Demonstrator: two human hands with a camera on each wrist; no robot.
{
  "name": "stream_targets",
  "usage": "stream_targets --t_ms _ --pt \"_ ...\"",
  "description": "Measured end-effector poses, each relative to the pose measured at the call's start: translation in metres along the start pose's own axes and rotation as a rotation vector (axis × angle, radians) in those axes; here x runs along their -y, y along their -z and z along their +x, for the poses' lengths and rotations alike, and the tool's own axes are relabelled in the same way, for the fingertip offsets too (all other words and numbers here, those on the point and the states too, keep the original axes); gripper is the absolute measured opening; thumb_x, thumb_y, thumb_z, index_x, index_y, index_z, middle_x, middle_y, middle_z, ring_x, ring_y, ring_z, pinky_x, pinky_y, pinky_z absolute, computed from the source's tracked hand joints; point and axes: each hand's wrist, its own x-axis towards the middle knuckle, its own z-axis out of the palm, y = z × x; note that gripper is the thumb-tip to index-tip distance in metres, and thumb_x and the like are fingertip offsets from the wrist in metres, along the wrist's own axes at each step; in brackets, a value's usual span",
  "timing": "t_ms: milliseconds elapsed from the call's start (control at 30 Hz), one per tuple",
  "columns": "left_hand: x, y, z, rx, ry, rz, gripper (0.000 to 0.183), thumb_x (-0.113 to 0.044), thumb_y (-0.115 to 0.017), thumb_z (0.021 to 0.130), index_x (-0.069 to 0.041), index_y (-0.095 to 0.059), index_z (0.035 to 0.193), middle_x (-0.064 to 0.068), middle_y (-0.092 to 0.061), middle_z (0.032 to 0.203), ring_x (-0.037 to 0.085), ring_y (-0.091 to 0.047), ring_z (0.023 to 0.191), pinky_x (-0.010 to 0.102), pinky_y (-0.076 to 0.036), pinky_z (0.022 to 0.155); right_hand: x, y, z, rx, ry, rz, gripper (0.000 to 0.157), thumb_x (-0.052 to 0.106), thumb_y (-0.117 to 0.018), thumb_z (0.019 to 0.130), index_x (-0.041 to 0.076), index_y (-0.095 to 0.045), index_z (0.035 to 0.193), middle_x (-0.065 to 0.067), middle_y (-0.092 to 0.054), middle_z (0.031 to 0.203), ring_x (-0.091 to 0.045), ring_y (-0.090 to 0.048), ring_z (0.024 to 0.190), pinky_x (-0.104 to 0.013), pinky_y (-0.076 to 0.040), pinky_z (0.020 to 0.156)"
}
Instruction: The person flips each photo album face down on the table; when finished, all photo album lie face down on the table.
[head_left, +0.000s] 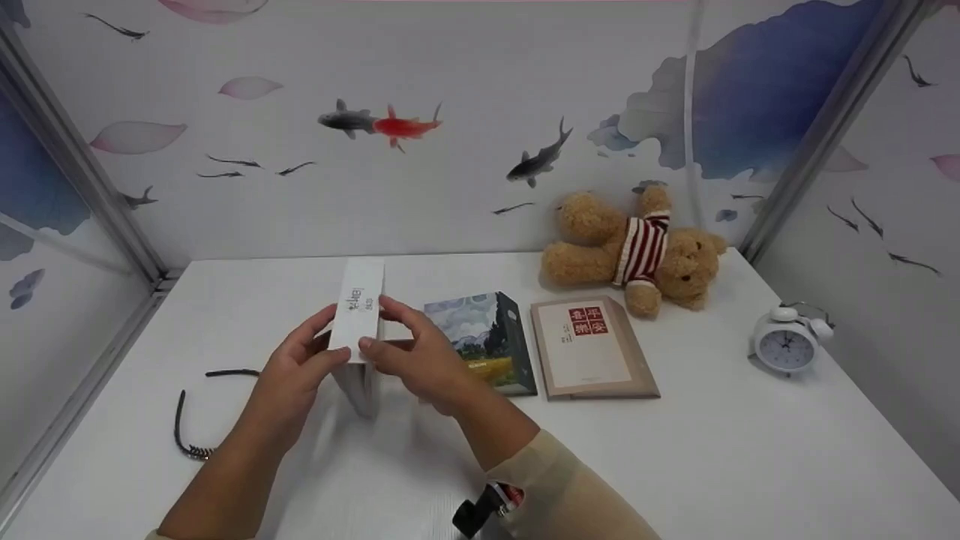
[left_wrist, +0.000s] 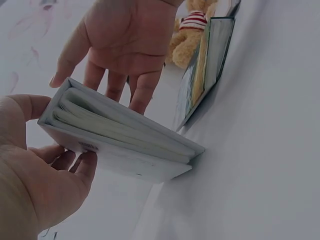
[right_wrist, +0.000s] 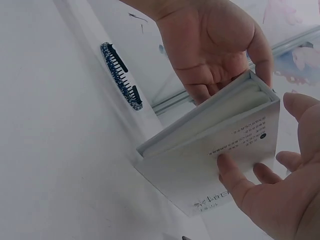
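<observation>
Both hands hold a white hardcover book (head_left: 357, 311) with its printed spine facing up and its pages hanging between the covers. On one side, my left hand (head_left: 289, 386) grips it, thumb on the near end of the spine and fingers against the cover. My right hand (head_left: 420, 360) holds the opposite side, its thumb near the same end and its fingertips on the cover. The right wrist view shows dark print on that cover, while the left wrist view shows the cream page edges (left_wrist: 115, 122). The book's lower edge is close over the white table (head_left: 720, 465).
Right of the hands lie a book with a landscape painting (head_left: 480, 337) and a beige book with red squares (head_left: 589, 349). Behind them is a teddy bear (head_left: 641, 255) on its side. A white alarm clock (head_left: 786, 345) stands far right; a dark toothed band (right_wrist: 120, 77) lies left.
</observation>
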Motion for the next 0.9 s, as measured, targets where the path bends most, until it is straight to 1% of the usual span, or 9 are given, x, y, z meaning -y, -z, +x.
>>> stream_targets --t_ms 67,167,333,467,567,633,700,767,900 --pt "0.001 -0.002 -0.001 0.014 -0.015 0.016 0.062 -0.019 -0.059 0.109 -0.021 -0.036 0.167 0.002 -0.031 0.176 0.029 -0.031 0.162 0.052 -0.033 0.132 -0.001 0.0 0.0 -0.005 -0.004 0.003 0.082 0.037 -0.084 0.094 0.037 -0.04 0.164 0.002 -0.042 0.168 -0.022 -0.064 0.134 -0.043 -0.06 0.108" --pt "0.003 -0.004 -0.001 0.024 -0.023 0.034 0.061 -0.02 -0.059 0.11 -0.022 -0.038 0.166 0.001 -0.033 0.175 0.029 -0.03 0.163 0.053 -0.033 0.132 -0.002 0.001 0.0 -0.006 -0.006 0.0 0.086 0.035 -0.085 0.093 0.037 -0.039 0.165 0.002 -0.04 0.169 -0.022 -0.064 0.132 -0.042 -0.061 0.108" --pt "0.006 -0.004 0.001 0.039 -0.013 0.021 0.061 -0.02 -0.055 0.111 -0.02 -0.035 0.168 0.003 -0.03 0.177 0.03 -0.03 0.164 0.054 -0.03 0.133 -0.002 0.003 0.0 -0.009 -0.012 0.0 0.086 0.032 -0.086 0.093 0.038 -0.04 0.164 0.003 -0.041 0.169 -0.022 -0.065 0.134 -0.041 -0.061 0.106" --pt "0.01 -0.001 0.003 0.082 0.001 -0.004 0.059 -0.022 -0.049 0.113 -0.02 -0.031 0.169 0.001 -0.025 0.178 0.028 -0.028 0.165 0.054 -0.028 0.134 -0.002 0.007 0.001 -0.017 -0.022 -0.017 0.083 0.034 -0.086 0.093 0.042 -0.042 0.162 0.004 -0.04 0.17 -0.024 -0.061 0.141 -0.043 -0.06 0.109" --pt "0.012 0.001 0.006 0.118 0.042 -0.003 0.059 -0.033 -0.047 0.115 -0.019 -0.03 0.169 0.0 -0.024 0.178 0.027 -0.027 0.166 0.055 -0.027 0.135 -0.002 0.009 0.003 -0.029 0.008 -0.075 0.081 0.036 -0.086 0.093 0.042 -0.044 0.161 0.009 -0.034 0.174 -0.026 -0.052 0.151 -0.047 -0.056 0.115" --pt "0.014 0.003 0.007 0.137 0.079 0.006 0.06 -0.042 -0.045 0.115 -0.02 -0.03 0.169 0.001 -0.025 0.178 0.027 -0.026 0.166 0.055 -0.027 0.135 -0.002 0.01 0.004 -0.037 0.05 -0.122 0.079 0.035 -0.085 0.094 0.04 -0.045 0.161 0.014 -0.029 0.176 -0.025 -0.044 0.158 -0.046 -0.052 0.119" --pt "0.016 0.005 0.008 0.151 0.115 0.017 0.063 -0.05 -0.043 0.114 -0.021 -0.031 0.169 0.002 -0.026 0.178 0.029 -0.026 0.167 0.054 -0.028 0.134 -0.002 0.011 0.006 -0.038 0.099 -0.151 0.078 0.03 -0.084 0.095 0.035 -0.046 0.162 0.018 -0.026 0.176 -0.023 -0.037 0.162 -0.044 -0.047 0.123" --pt "0.019 0.006 0.009 0.163 0.145 0.027 0.066 -0.054 -0.042 0.113 -0.021 -0.03 0.169 0.004 -0.027 0.178 0.031 -0.024 0.167 0.055 -0.028 0.134 0.0 0.012 0.006 -0.029 0.128 -0.156 0.077 0.026 -0.083 0.096 0.032 -0.046 0.163 0.021 -0.025 0.176 -0.02 -0.034 0.164 -0.042 -0.043 0.127" --pt "0.026 0.009 0.012 0.174 0.199 0.052 0.069 -0.059 -0.044 0.111 -0.022 -0.033 0.168 0.004 -0.029 0.178 0.033 -0.024 0.167 0.055 -0.029 0.134 0.003 0.014 0.004 -0.025 0.132 -0.183 0.076 0.025 -0.083 0.096 0.031 -0.047 0.162 0.021 -0.031 0.175 -0.016 -0.033 0.164 -0.04 -0.04 0.129"
